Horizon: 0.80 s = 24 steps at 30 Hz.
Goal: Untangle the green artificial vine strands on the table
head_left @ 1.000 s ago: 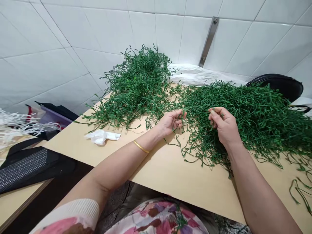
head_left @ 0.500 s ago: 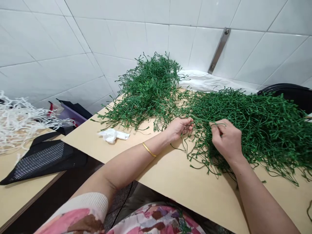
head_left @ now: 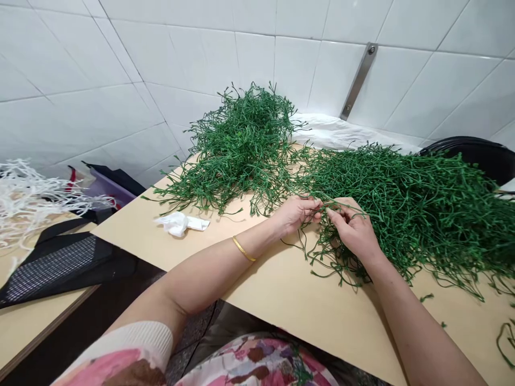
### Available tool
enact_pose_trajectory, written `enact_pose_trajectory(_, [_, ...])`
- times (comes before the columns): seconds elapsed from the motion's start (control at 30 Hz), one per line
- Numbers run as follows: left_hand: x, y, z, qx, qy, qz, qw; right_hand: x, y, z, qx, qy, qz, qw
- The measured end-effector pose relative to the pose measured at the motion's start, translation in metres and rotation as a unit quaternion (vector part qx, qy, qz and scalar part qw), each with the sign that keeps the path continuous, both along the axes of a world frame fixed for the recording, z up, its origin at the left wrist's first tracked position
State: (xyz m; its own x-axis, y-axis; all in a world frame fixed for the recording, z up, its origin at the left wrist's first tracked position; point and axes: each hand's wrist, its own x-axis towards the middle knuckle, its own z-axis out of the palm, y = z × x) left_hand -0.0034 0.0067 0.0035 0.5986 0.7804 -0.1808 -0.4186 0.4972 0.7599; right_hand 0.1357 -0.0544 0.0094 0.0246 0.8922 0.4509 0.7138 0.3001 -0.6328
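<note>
Pinched between the fingers of my left hand (head_left: 300, 213) is a thin green plastic stem, part of a tangle of such stems. My right hand (head_left: 352, 225) is closed on the same strand, close beside the left fingertips. Just behind and to the right of my hands spreads a large heap of green plastic stems (head_left: 422, 203) with small forked tips. A second heap of green stems (head_left: 245, 139) rises behind my left hand, and loose strands link the two heaps. My fingers partly hide where the strand is gripped.
A crumpled white tissue (head_left: 181, 223) lies on the wooden table (head_left: 281, 300) left of my hands. White plastic stems (head_left: 36, 198) and a black mesh item (head_left: 60, 262) rest on another surface at left. A tiled wall (head_left: 209, 59) with a metal bracket (head_left: 359, 80) stands behind.
My right hand has moved left, closer to my left hand, and its fingers now meet near the left fingertips. My left hand stays nearly in place. The view has shifted slightly.
</note>
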Motion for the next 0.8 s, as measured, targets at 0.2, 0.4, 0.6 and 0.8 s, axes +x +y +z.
enact_pose_trajectory(0.2, [0.0007, -0.002, 0.0015, 0.013, 0.004, -0.016, 1.0, -0.0006, 0.0027, -0.0034, -0.071, 0.124, 0.031, 0.989])
enact_pose_trajectory(0.4, [-0.0005, -0.0014, 0.0032, 0.031, 0.013, -0.02, 0.999, -0.0044, 0.002, -0.0015, -0.147, 0.308, 0.06, 0.938])
enact_pose_trajectory(0.6, [-0.0027, -0.0042, 0.0048, 0.076, 0.059, -0.031, 0.995, -0.0045, -0.0007, 0.005, -0.172, 0.228, 0.086, 0.955])
enact_pose_trajectory(0.8, [-0.0032, -0.0028, 0.0036, 0.102, 0.107, -0.066, 0.987, -0.0041, -0.0004, 0.0032, -0.121, 0.052, 0.078, 0.988])
